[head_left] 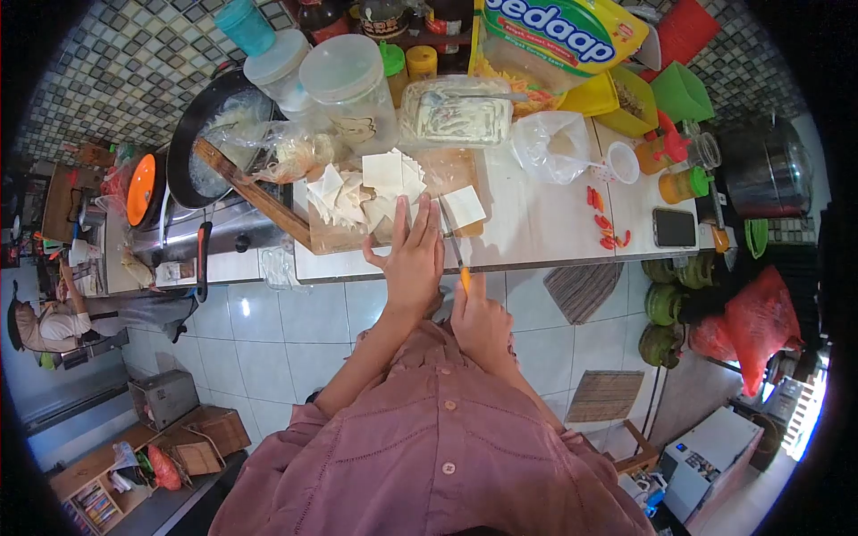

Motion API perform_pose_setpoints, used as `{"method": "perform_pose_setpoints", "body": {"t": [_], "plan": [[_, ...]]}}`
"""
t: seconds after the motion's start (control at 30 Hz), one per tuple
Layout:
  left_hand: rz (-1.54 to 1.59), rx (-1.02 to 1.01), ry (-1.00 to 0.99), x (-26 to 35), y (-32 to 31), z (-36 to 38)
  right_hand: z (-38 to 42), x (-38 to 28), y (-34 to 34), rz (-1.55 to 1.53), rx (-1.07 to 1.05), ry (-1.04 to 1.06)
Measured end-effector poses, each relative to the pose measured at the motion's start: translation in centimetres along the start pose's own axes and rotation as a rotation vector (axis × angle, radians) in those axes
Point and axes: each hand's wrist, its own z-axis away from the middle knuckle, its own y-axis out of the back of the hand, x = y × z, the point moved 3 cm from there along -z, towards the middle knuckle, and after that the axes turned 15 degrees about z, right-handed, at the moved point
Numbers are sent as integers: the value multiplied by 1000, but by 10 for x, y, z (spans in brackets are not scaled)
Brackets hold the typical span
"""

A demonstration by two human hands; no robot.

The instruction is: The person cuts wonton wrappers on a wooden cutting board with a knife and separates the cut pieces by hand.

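Note:
A wooden cutting board (458, 167) lies near the counter's front edge, with a loose pile of thin white wrapper sheets (338, 198) on it. More of these sheets, cut square, are stacked (390, 174) just beyond my left hand (413, 259). That hand lies with its fingers stretched forward, the fingertips on or beside the sheets; what is under them is hidden. My right hand (481, 323) grips a knife (465, 279) by its orange handle. The narrow blade points away from me, to the right of my left fingers. A square piece (463, 206) rests just right of the blade.
Behind the board stand clear plastic jars (350, 94) and a floury container (456, 112). A black wok (183, 143) is at left, with a wooden stick (255, 196) slanting toward the board. Red chillies (601, 217) and a phone (675, 228) lie right. Another person (58, 326) is far left.

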Motion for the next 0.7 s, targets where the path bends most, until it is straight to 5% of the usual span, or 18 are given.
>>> {"method": "perform_pose_setpoints", "body": {"t": [0.63,0.7], "plan": [[-37,-28,4,2,2,-1,-20,-1,3,48,94,49],[-30,-54,21,4,7,-4,-10,7,5,9,-65,13]]}}
